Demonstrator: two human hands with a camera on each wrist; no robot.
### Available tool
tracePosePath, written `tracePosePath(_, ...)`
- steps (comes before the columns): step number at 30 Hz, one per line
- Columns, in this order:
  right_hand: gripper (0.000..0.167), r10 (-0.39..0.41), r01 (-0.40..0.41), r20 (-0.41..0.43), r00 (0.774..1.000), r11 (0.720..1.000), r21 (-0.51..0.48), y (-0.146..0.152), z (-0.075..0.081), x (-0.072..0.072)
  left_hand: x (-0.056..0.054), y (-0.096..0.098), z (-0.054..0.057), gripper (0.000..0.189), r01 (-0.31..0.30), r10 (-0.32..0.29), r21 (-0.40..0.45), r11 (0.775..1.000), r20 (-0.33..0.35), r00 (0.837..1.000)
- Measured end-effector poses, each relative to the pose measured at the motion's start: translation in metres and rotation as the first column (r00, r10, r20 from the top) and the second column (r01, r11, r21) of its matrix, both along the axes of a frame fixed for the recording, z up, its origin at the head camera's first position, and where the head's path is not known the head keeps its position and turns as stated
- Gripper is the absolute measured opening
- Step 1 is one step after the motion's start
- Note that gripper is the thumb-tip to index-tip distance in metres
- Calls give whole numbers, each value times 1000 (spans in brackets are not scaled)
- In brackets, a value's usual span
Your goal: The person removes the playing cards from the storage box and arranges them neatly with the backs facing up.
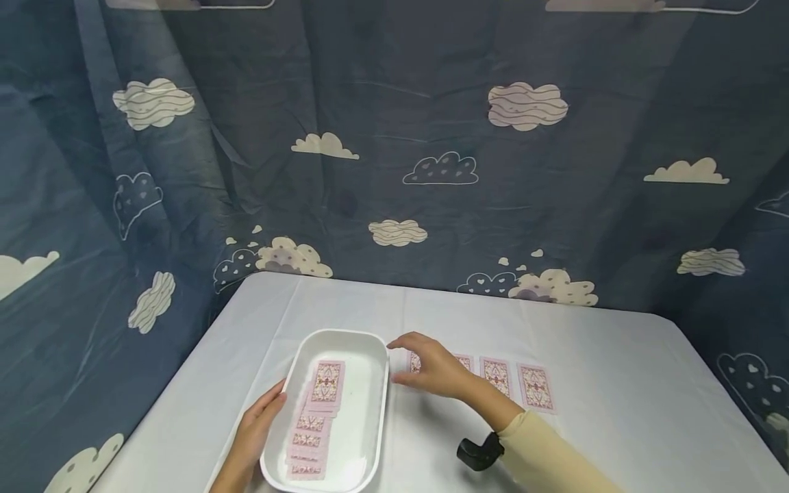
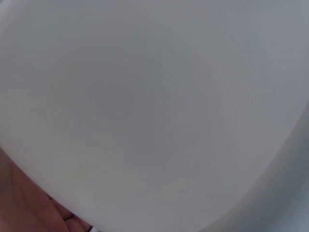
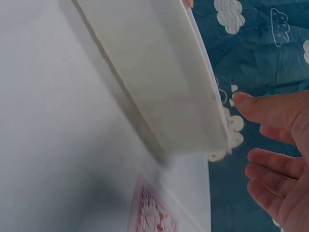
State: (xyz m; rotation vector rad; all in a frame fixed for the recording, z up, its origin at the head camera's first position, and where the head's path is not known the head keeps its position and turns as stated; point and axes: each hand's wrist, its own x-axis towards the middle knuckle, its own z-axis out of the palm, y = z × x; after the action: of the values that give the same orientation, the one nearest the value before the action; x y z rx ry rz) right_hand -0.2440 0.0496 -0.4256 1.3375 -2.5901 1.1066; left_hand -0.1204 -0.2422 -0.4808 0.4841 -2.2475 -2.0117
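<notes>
A white tray stands on the table with several red-and-white patterned playing cards lying in it, backs up and overlapping in a column. At its left rim, my left hand grips the edge, and the left wrist view shows curled fingers against the white tray wall. My right hand hovers by the tray's upper right rim, thumb and fingers spread apart with nothing between them. In the right wrist view, that hand appears beside the tray's outer wall.
Right of the tray, a row of several playing cards lies back up on the white-covered table, partly hidden by the right hand and forearm. A black device is at the right wrist. A dark blue curtain with cloud prints hangs behind.
</notes>
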Motion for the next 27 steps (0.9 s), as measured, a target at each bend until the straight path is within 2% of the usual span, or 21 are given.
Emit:
tracePosePath(11, 45, 83, -80, -21, 996, 989, 125, -53, -3, -3, 1, -2, 0, 50, 6, -6, -4, 1000, -16, 1000)
tracePosePath(16, 47, 189, -178, -34, 981, 964, 197, -72, -6, -5, -1, -2, 0, 49, 2, -2, -5, 1000, 4, 1000)
tracePosePath(19, 52, 229, -207, -64, 971, 948, 242, -85, -9, -6, -1, -2, 1, 50, 4, -4, -14, 1000, -3, 1000)
tracePosePath(23, 62, 215, -171, -104, 971, 930, 325, -103, -15, -4, 1, -3, 1, 50, -3, 2, -21, 1000, -20, 1000)
tracePosePath(27, 71, 166, -93, -148, 975, 908, 408, -118, -20, -1, 1, -2, -1, 49, 1, -2, -11, 1000, -50, 999)
